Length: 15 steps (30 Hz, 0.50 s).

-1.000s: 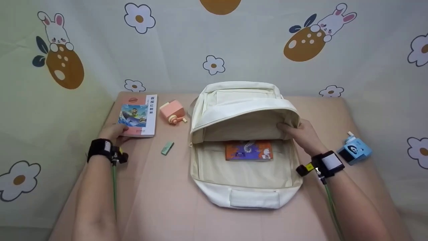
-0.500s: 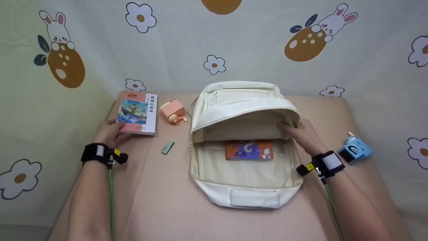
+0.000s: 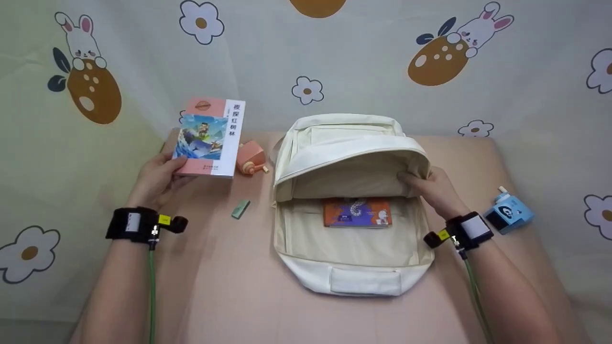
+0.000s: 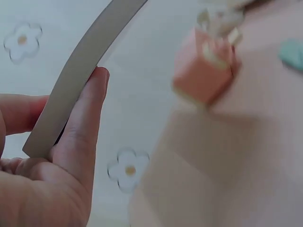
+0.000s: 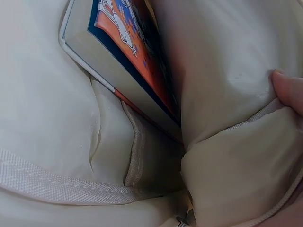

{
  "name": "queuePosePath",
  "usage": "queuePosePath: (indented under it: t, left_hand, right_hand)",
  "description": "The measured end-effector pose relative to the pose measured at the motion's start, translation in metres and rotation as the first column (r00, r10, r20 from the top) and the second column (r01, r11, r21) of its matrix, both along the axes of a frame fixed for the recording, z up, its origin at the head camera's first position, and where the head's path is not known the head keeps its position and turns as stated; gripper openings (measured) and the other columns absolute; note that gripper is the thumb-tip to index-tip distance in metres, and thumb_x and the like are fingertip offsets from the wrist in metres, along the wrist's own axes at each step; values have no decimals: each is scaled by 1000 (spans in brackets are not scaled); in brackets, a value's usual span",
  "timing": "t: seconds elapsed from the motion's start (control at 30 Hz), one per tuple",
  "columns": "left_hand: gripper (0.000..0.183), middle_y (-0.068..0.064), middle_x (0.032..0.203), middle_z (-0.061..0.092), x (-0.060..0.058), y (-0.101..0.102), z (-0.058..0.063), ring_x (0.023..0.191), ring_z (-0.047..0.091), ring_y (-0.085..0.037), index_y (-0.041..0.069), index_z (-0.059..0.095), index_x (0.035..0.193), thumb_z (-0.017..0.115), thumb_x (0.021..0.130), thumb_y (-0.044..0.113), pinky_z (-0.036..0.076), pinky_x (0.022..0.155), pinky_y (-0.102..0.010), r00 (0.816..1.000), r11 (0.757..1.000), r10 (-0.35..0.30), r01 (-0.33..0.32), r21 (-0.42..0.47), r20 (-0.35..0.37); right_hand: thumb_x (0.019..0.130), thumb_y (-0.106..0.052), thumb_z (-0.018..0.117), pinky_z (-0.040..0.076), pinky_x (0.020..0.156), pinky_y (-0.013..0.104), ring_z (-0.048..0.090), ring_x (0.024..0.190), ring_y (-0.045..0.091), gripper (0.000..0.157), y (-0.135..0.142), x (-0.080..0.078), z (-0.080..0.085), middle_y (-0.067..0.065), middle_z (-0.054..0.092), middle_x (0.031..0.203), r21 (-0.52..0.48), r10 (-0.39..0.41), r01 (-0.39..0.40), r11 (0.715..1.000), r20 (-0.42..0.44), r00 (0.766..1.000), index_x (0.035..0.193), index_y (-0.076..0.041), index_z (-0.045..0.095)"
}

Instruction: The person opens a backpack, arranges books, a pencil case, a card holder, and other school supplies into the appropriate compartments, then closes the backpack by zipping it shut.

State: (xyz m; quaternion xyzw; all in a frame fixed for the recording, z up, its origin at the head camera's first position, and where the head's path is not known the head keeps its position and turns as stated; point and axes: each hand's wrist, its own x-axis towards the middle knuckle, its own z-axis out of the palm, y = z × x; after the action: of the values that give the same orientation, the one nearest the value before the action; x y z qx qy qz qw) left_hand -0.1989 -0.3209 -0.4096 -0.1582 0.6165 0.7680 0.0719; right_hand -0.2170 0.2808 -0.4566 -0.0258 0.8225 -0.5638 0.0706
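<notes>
One paperback (image 3: 203, 136) is pinched by the left hand (image 3: 155, 180) over the table (image 3: 239, 286)'s far left corner, the backpack flap (image 3: 354, 149) by the right hand (image 3: 436, 192); likely light and bendy, the paperback is best clasped lower-left

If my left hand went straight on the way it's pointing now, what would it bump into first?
Probably the patterned curtain, with the book in your left hand touching it first. The pink cranked box seems off to the right of that line; the curtain's depth is hard to judge.
</notes>
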Motion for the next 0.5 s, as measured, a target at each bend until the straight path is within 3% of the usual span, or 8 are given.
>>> queuePosePath:
  t: [0.2,0.5]
  left_hand:
    - [61,-17,126,66,3,38,17,109,71,-26,-4,29,150,62,103,20,55,91,-35,982,989,-132,140,49,-132]
    - [52,-21,125,66,18,77,39,106,72,-30,-6,37,146,60,104,16,55,89,-40,918,944,-304,327,50,-256]
  right_hand:
    - [91,-44,77,41,101,35,59,113,19,53,0,-1,0,9,69,119,-10,3,-3,1000,-7,1000,122,-3,66]
    - [90,-45,78,49,85,30,63,95,19,50,-1,-8,-3,8,71,101,-12,-7,7,1000,-5,1000,110,0,68]
